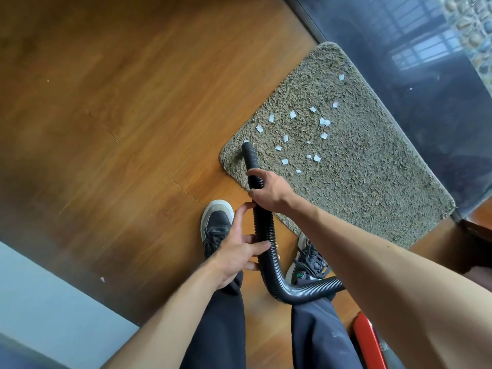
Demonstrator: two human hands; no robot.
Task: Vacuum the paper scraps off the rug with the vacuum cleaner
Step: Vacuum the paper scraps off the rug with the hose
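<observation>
A shaggy grey-green rug (359, 182) lies on the wooden floor against a dark glass door. Several small white paper scraps (292, 114) are scattered over its left half. A black ribbed vacuum hose (266, 235) runs up from the lower right, and its smooth nozzle end (249, 151) rests on the rug's near-left corner. My right hand (269, 191) grips the hose just behind the nozzle. Lower down, my left hand (239, 249) holds the hose with thumb and fingers around it.
My two dark sneakers (217, 225) stand on the wood floor (119, 115) at the rug's near edge. A red vacuum body (367, 339) sits at the bottom right. One stray scrap (102, 279) lies on the floor. A pale wall (40, 302) is at the lower left.
</observation>
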